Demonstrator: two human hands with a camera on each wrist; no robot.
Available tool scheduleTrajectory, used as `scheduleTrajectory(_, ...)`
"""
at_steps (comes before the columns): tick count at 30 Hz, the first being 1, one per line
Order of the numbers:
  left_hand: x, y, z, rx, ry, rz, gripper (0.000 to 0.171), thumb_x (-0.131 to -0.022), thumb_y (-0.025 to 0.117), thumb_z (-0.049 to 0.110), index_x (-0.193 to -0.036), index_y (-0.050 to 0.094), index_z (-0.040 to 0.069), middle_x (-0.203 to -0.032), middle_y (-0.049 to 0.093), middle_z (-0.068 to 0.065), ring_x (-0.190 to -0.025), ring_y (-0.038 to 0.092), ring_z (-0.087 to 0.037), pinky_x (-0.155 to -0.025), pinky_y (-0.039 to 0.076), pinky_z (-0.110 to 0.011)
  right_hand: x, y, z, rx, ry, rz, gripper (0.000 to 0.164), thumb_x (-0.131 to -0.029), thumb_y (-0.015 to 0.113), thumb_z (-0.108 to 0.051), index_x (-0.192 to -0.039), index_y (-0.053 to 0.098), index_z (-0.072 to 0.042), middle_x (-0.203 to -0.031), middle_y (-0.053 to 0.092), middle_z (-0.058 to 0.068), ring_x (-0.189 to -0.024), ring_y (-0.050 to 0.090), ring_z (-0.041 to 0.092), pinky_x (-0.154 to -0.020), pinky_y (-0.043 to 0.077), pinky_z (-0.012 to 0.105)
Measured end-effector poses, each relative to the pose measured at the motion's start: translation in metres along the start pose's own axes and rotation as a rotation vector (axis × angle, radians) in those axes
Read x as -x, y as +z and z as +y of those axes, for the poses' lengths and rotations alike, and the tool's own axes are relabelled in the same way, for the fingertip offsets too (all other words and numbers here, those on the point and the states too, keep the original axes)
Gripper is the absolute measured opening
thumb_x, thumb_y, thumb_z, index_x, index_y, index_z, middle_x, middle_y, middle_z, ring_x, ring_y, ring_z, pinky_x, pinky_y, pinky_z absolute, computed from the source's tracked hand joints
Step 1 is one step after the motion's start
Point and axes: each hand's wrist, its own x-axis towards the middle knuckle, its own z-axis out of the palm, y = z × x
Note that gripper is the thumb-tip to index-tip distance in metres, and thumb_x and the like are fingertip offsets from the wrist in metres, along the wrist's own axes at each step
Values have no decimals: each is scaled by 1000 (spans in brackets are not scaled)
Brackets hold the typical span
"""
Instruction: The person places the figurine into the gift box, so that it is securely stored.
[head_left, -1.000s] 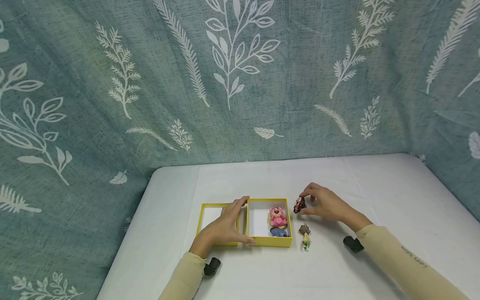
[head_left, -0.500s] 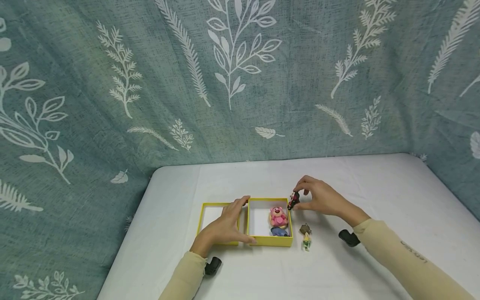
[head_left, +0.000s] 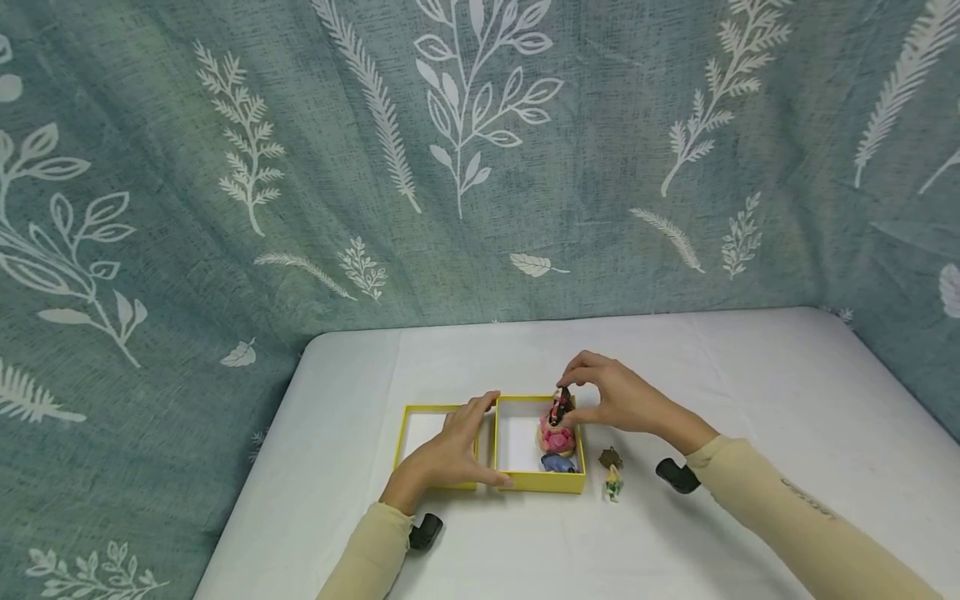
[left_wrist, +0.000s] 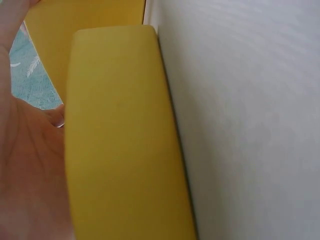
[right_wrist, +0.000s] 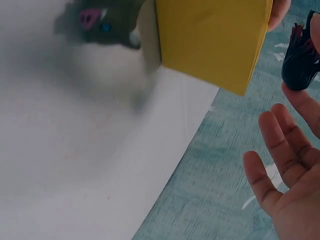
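My right hand (head_left: 618, 396) pinches a small black-and-red toy figurine (head_left: 559, 407) between thumb and fingertips, above a yellow-rimmed box (head_left: 540, 483). In the right wrist view the dark head of this black figurine (right_wrist: 297, 62) shows against the fingers. Inside the box lie a pink bear figurine (head_left: 557, 440), partly hidden by the held toy, and a blue figurine (head_left: 558, 463). The left hand (head_left: 450, 454) holds the box's left end, thumb at the front corner and fingertips at the back corner. In the left wrist view, the yellow box wall (left_wrist: 120, 130) stands before the palm.
Just right of the box lies another figurine (head_left: 612, 475) with a brown head and yellow-green body. A second yellow-edged tray or lid (head_left: 408, 433) sits under and left of the left hand. The white table (head_left: 675, 542) ends at a leaf-patterned curtain (head_left: 480, 250).
My right hand has carried the black-and-red figurine leftward, from beside the box to over its back right part. The left hand and the box have stayed in place.
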Motion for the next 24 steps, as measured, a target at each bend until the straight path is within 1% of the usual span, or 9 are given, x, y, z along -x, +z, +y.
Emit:
scheduleTrajectory(4,1,-1,0,3,2,5,123,-62,83,64,-156,11,34,-159,25,4,-147,24,-25,-113,29,-56,-6,9,-8,-6,-41,-28,49,-79,78,-47,-114,71,-15,-116,57,-2,-108,58,23,-92,50,45)
scheduleTrajectory(7,1,-1,1,-7,5,7,122,-61,83,66,-155,9,39,-157,27,5,-145,26,-23,-112,32,-54,-9,17,-11,1,-58,-49,51,-79,77,-50,-115,71,-14,-117,56,-2,-109,57,19,-93,50,44)
scheduleTrajectory(10,0,-1,1,-17,7,14,122,-62,82,67,-155,8,40,-158,26,5,-145,26,-24,-111,33,-54,-11,26,-14,6,-77,-68,53,-79,77,-50,-116,71,-13,-120,56,0,-109,55,20,-92,50,43)
scheduleTrajectory(14,0,0,1,-16,-1,15,122,-62,82,67,-155,9,39,-159,24,4,-146,24,-26,-111,32,-56,-13,36,-15,-8,-87,-84,55,-78,78,-50,-117,70,-13,-124,54,4,-108,55,21,-90,50,43)
scheduleTrajectory(18,1,0,2,-12,-4,11,123,-62,82,67,-156,10,35,-160,23,3,-147,23,-27,-112,30,-58,-14,43,-15,-7,-81,-71,56,-78,78,-52,-117,71,-13,-128,53,8,-109,55,22,-90,50,44)
scheduleTrajectory(21,1,0,1,-15,-5,9,124,-62,82,67,-157,10,31,-161,22,2,-148,21,-28,-113,29,-58,-16,46,-16,-1,-72,-61,57,-77,77,-53,-117,71,-14,-130,53,11,-112,55,24,-91,49,46)
scheduleTrajectory(24,1,0,1,-7,-10,5,124,-63,81,67,-157,10,31,-162,19,3,-149,17,-29,-113,27,-60,-18,47,-17,-3,-49,-66,57,-77,78,-53,-117,71,-14,-131,53,12,-113,55,25,-95,47,50)
